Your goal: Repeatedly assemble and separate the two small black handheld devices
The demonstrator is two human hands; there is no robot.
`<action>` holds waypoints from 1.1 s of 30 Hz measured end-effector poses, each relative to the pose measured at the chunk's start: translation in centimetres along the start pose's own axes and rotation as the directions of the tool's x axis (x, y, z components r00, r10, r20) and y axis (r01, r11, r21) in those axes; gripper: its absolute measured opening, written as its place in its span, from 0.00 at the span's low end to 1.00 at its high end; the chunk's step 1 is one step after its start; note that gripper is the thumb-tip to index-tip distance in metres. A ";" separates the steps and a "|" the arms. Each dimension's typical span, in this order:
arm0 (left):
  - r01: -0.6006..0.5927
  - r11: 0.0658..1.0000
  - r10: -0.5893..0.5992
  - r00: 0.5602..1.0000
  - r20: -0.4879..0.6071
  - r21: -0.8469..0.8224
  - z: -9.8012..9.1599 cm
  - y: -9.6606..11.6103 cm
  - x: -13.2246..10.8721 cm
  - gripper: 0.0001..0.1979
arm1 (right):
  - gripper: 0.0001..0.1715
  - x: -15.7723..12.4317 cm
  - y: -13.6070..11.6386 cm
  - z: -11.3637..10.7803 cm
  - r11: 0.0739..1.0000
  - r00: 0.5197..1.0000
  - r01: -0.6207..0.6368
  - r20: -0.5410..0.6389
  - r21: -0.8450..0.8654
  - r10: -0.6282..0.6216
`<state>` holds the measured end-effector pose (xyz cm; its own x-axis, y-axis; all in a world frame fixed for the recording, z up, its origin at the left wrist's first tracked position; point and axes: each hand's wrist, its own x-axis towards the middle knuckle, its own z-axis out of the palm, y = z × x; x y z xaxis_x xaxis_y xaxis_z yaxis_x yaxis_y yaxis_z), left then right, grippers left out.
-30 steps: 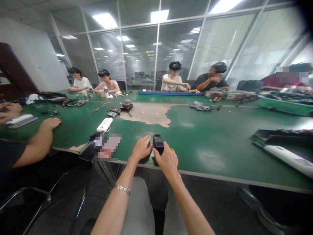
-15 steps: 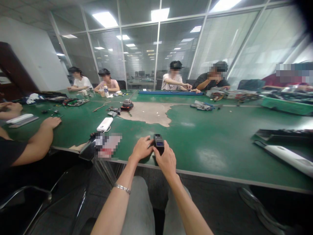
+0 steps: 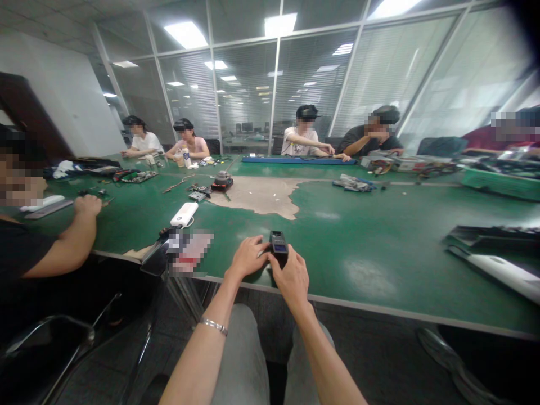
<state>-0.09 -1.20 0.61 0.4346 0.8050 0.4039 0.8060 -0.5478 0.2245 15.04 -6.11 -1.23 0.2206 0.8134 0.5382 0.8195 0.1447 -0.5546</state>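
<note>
A small black box-shaped device with a little bluish screen (image 3: 278, 243) stands on the green table close to its near edge. Around its near end and right side is my right hand (image 3: 292, 277), thumb on one side and fingers on the other. My left hand (image 3: 248, 259) lies at the device's left with fingers stretched out, their tips at or very near its side; whether they touch I cannot tell. Part of the device's lower body is hidden by my right hand.
On the green table (image 3: 379, 236), a white power bank (image 3: 184, 214) and a phone-like black slab (image 3: 155, 260) lie to the left. A long white-and-black part (image 3: 506, 270) lies right, near a green basket (image 3: 500, 183). Co-workers sit around; one person's arm (image 3: 80, 242) rests at left.
The view has shifted slightly, moving everything a little right. My hands keep nearly the same pose at the device. The person at left has leaned further into view.
</note>
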 end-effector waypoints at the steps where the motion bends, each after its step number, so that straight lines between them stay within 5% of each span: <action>1: -0.001 1.000 0.001 1.000 0.001 -0.002 0.0 0.0 0.0 0.20 | 0.37 0.0 0.0 0.0 1.000 1.000 0.010 0.012 0.002 -0.010; 4: -0.010 1.000 0.010 1.000 -0.004 -0.002 -0.1 0.0 0.0 0.20 | 0.32 0.0 -0.1 -0.1 0.999 0.999 0.031 0.016 0.011 -0.031; 10: -0.004 1.000 0.004 1.000 -0.014 0.005 -0.1 0.1 -0.1 0.20 | 0.43 0.0 -0.3 0.0 1.000 1.000 -0.002 -0.021 -0.018 0.002; 19: -0.009 1.000 0.009 1.000 -0.015 0.006 0.1 0.1 0.0 0.19 | 0.28 0.9 -0.4 -0.7 0.998 0.999 0.040 0.020 0.050 -0.041; 33: 0.031 0.999 -0.034 0.998 -0.050 -0.042 0.5 0.1 0.0 0.22 | 0.27 2.0 -1.3 -1.6 0.993 1.000 0.019 0.002 0.115 -0.020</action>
<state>0.15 -1.14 0.19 0.3866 0.8104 0.4402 0.8015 -0.5314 0.2744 15.31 -5.57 1.61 0.2033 0.8118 0.5475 0.7576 0.2239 -0.6132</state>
